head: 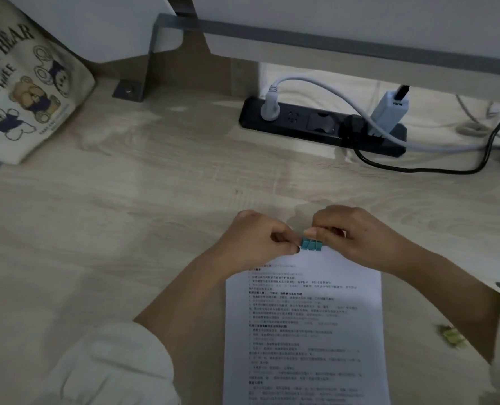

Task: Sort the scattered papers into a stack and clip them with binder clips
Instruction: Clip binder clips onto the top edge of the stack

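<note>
A stack of printed white papers (304, 331) lies on the wooden desk in front of me, its top edge pointing away. A teal binder clip (311, 244) sits on the middle of that top edge. My left hand (257, 238) pinches the clip's left side with thumb and forefinger. My right hand (357, 235) grips the clip's wire handle from the right and above. A yellowish binder clip (451, 336) lies loose on the desk to the right of the papers, partly blurred.
A black power strip (298, 119) with plugs and trailing cables sits at the back right. A canvas bag (21, 92) printed with bears leans at the far left. A grey metal bracket (143, 71) stands behind, under a raised shelf.
</note>
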### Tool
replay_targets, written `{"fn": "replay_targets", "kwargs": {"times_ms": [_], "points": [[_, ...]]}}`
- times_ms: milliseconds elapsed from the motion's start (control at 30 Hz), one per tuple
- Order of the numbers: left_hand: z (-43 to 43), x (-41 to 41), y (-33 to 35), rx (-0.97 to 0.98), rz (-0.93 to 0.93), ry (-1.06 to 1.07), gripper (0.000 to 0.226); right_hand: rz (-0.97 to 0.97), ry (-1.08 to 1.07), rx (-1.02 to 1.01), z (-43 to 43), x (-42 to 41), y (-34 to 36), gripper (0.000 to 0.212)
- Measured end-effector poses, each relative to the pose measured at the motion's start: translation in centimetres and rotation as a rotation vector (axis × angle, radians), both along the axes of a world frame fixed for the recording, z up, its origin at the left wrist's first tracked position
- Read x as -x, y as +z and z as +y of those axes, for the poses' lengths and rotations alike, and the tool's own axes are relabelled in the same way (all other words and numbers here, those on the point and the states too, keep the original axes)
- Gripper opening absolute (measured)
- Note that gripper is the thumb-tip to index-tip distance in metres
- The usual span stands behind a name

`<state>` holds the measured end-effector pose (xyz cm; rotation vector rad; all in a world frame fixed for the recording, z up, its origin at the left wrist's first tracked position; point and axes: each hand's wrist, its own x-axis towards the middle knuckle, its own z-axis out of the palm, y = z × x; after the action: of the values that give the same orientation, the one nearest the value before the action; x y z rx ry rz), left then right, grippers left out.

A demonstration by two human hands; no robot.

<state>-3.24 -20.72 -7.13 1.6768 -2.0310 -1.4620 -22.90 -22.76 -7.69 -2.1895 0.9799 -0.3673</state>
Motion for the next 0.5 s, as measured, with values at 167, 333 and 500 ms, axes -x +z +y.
{"fn": "replay_targets", "kwargs": {"times_ms": [167,333,500], "points": [[0.1,-0.1,0.3,0.068,0.006,-0.044,0.015,0.024,-0.002,-0.127,-0.2,-0.1,0.0,0.046],[0.1,-0.2,0.7,0.08,0.049,-0.053,0.003,0.069,-0.008,-0.388,-1.2,-0.3,0.8,0.034],[-0.2,-0.4,0.7,-0.057,0.167,-0.012,0.016,0.074,-0.027,-0.571,-1.7,-0.7,1.0,0.036]]}}
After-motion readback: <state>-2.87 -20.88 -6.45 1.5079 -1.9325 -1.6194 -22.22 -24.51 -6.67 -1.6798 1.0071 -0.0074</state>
